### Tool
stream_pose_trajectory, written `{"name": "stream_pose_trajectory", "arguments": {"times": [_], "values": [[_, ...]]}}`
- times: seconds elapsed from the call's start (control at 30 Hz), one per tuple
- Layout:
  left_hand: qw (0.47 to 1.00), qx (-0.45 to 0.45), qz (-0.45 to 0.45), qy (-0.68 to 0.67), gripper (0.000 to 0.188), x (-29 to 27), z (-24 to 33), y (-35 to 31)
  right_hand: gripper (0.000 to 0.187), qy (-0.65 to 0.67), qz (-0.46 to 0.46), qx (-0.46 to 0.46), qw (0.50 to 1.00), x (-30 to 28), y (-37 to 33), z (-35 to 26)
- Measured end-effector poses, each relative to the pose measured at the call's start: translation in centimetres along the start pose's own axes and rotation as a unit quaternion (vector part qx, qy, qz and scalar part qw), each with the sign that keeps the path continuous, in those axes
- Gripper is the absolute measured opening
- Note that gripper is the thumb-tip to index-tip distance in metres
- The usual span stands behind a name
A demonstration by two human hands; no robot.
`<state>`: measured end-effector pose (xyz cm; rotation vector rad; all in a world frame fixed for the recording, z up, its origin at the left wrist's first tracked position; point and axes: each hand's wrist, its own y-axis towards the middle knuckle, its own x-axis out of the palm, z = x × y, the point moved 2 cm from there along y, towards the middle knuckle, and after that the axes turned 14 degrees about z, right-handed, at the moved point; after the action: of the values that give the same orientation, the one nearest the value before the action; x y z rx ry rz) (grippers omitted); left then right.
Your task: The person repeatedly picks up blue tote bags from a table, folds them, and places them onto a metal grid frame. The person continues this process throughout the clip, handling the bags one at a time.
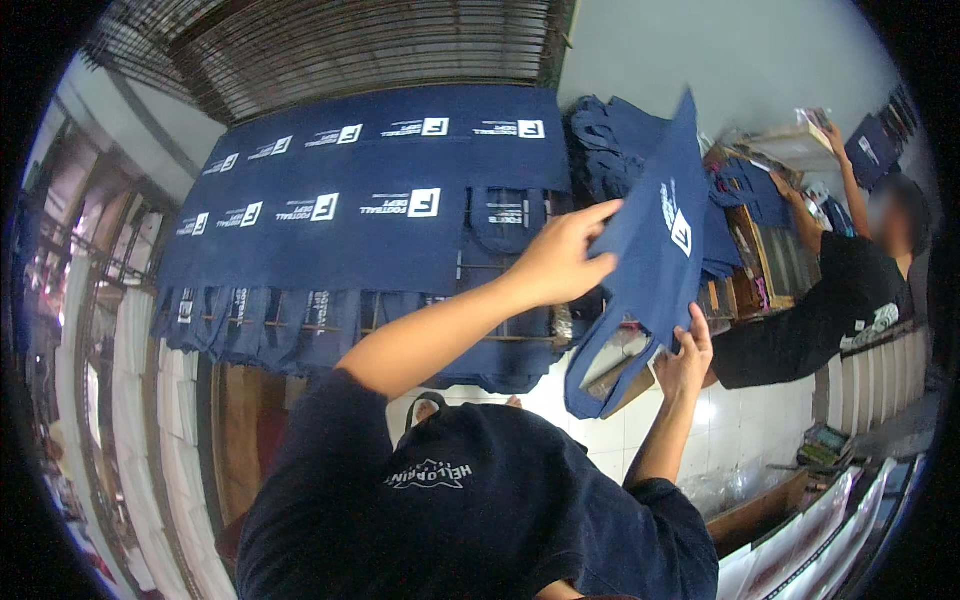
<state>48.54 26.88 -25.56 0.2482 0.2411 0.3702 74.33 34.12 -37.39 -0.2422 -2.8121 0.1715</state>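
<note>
A navy fabric tote bag (648, 255) with a white print hangs in the air in front of me, right of the rack. My left hand (568, 255) grips its left edge, part of the fingers hidden behind the cloth. Lower down, my right hand (685, 360) holds the bag near the base of its handle loop (592, 392), which dangles downward. Left of my hands, matching printed bags (370, 245) lie flat in rows over a wire rack, their handles drooping along its near side.
A pile of navy bags (605, 140) sits behind the held one. At right, a person in black (800, 335) reaches toward a wooden frame (765, 265) with navy cloth on it. White sheets (800, 540) stand at lower right, with pale stacked panels (150, 420) at left.
</note>
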Motion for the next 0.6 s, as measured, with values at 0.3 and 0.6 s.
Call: {"name": "stream_pose_trajectory", "arguments": {"times": [0.3,0.6], "values": [[0.939,-0.061,0.246,0.234,0.065,-10.5,-6.9,-7.4,0.052,-0.158,-0.175,-0.114,0.965,13.1,-0.9,1.4],[0.916,-0.06,0.204,0.341,0.042,-12.1,-11.0,-8.2,0.05,-0.252,-0.203,-0.119,0.939,14.9,0.0,5.6]]}}
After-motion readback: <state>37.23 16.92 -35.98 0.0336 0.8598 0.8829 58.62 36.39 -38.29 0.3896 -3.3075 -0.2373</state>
